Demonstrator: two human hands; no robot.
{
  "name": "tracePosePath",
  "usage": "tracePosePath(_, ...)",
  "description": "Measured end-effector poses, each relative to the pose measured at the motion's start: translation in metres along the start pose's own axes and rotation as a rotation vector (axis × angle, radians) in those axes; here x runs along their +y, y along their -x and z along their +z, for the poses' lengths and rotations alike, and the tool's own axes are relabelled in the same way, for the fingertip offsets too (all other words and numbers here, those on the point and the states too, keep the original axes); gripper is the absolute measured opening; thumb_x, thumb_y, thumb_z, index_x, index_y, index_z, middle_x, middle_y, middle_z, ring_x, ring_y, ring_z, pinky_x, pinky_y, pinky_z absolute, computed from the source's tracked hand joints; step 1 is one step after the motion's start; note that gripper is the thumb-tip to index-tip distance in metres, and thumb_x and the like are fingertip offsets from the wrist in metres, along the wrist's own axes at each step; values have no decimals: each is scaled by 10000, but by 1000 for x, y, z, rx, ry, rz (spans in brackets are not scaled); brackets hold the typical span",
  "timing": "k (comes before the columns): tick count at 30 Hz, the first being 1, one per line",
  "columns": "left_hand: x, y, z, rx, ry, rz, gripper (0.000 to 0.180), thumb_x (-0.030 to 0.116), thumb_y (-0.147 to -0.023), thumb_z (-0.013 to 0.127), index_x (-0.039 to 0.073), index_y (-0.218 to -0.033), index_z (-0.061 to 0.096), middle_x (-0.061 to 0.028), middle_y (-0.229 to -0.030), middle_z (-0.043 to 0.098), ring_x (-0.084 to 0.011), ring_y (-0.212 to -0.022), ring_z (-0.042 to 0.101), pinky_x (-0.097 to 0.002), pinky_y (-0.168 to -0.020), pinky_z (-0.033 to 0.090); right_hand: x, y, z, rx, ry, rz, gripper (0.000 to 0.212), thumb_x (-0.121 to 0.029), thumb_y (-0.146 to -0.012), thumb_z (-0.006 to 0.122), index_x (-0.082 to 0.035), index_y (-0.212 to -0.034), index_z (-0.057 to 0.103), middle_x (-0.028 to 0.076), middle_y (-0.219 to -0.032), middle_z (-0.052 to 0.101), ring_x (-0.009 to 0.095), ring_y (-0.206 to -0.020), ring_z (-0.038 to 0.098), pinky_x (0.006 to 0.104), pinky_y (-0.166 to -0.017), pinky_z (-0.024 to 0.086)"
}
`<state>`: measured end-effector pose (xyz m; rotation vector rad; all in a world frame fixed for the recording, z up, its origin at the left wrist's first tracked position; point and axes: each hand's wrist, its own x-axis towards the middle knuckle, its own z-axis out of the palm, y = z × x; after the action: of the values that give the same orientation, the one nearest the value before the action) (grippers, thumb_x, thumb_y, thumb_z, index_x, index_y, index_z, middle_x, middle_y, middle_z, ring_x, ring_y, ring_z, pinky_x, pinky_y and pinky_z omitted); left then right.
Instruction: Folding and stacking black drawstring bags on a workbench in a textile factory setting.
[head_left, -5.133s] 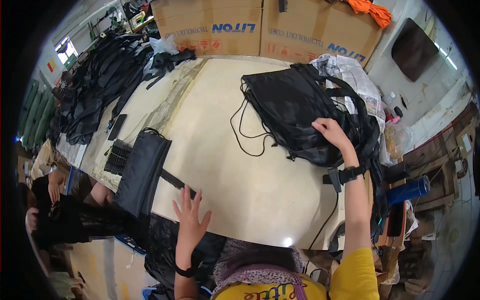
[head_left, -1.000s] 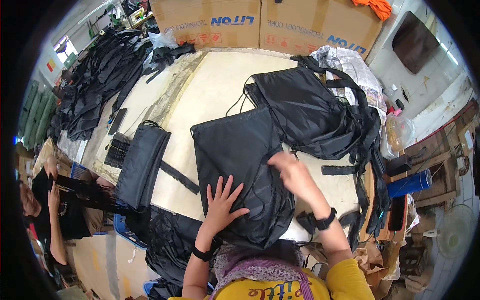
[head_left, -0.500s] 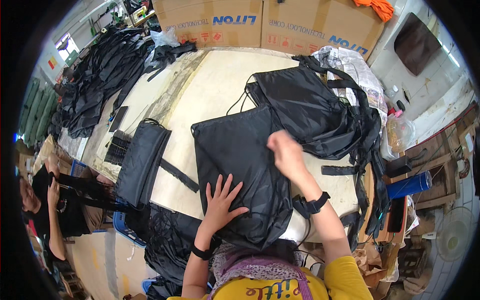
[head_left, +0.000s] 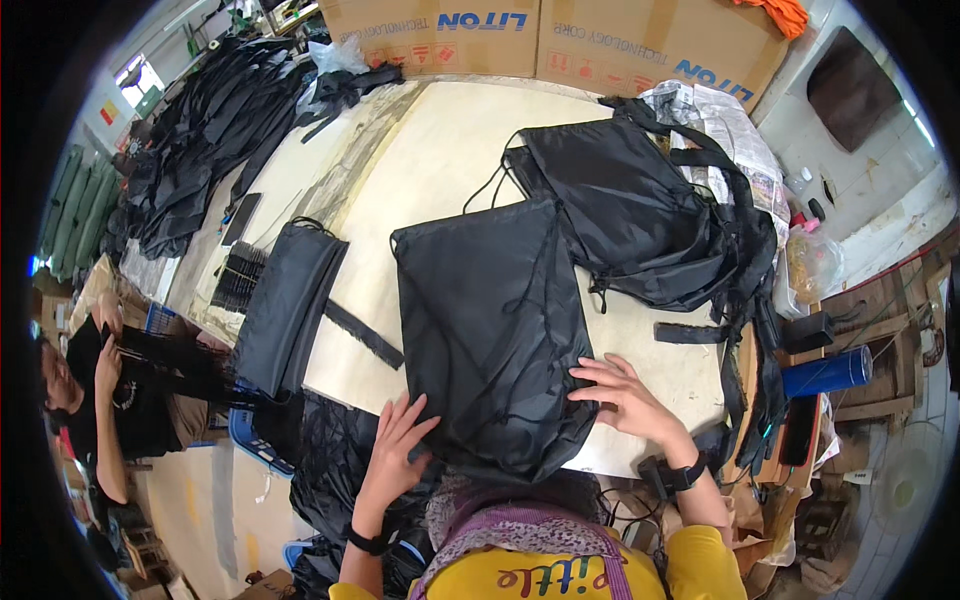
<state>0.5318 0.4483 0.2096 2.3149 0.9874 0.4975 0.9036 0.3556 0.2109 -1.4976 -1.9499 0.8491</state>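
A black drawstring bag [head_left: 490,310] lies flat in front of me, its lower end hanging slightly over the near table edge. My left hand [head_left: 398,455] is at the bag's lower left edge, fingers stretched and apart. At the lower right edge my right hand [head_left: 622,398] touches the fabric with its fingertips, fingers spread. Neither hand grips anything. Beyond the bag, to the right, more black drawstring bags [head_left: 630,200] lie piled and partly overlap it. A folded stack of black bags [head_left: 290,305] rests to the left.
A black strap [head_left: 363,334] lies left of the bag. Cardboard boxes [head_left: 430,40] stand behind the table. Black fabric [head_left: 215,140] is heaped at far left. A blue cylinder [head_left: 828,371] stands out at right. Another person [head_left: 100,400] handles black strips at left.
My right hand has come down from the bag's upper right side to its lower right edge. My left hand has slid off the bag's middle to its lower left edge.
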Motion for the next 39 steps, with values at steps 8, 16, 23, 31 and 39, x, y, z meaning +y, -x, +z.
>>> tracePosePath(8, -22, -21, 13, 273, 277, -377, 113, 59, -892, 626, -49, -889, 591, -191, -770, 577, -307, -757, 598, -326, -670, 455, 2, -11, 13, 189, -156, 388, 264, -281, -933, 601, -23, -913, 653, 182, -851, 625, 360, -902, 572, 415, -850, 424)
tracePosePath(16, 11, -61, 11, 301, 63, -520, 189, 196, -903, 657, 12, -896, 614, -167, -646, 553, -321, -541, 513, -400, -536, 407, -18, -49, 24, 417, 74, 395, 258, -297, -921, 610, -40, -931, 619, 207, -787, 646, 418, -794, 589, 466, -762, 459)
tracePosePath(23, -20, -69, 30, 301, -115, -436, 194, 171, -869, 675, 60, -1006, 593, -142, -746, 611, -338, -668, 558, -449, -651, 431, -9, -75, 50, 516, 301, 466, 264, -220, -930, 556, -12, -769, 574, 224, -720, 644, 421, -675, 591, 468, -743, 455)
tracePosePath(31, 47, -95, 62, 228, -381, -7, 543, 416, -833, 685, 166, -1301, 568, -141, -1490, 368, -412, -1392, 269, -668, -1077, 166, -35, -66, 66, 274, 267, 409, 243, -229, -891, 578, -28, -762, 617, 215, -695, 646, 404, -668, 634, 485, -693, 503)
tracePosePath(39, 37, -102, 76, 296, -214, -45, 565, 435, -798, 719, 157, -1269, 580, -148, -1490, 352, -414, -1399, 248, -670, -1081, 146, 21, -124, -5, 642, 583, 130, 516, -135, -760, 731, 6, -1220, 545, 177, -1221, 523, 352, -1111, 488, 428, -941, 381)
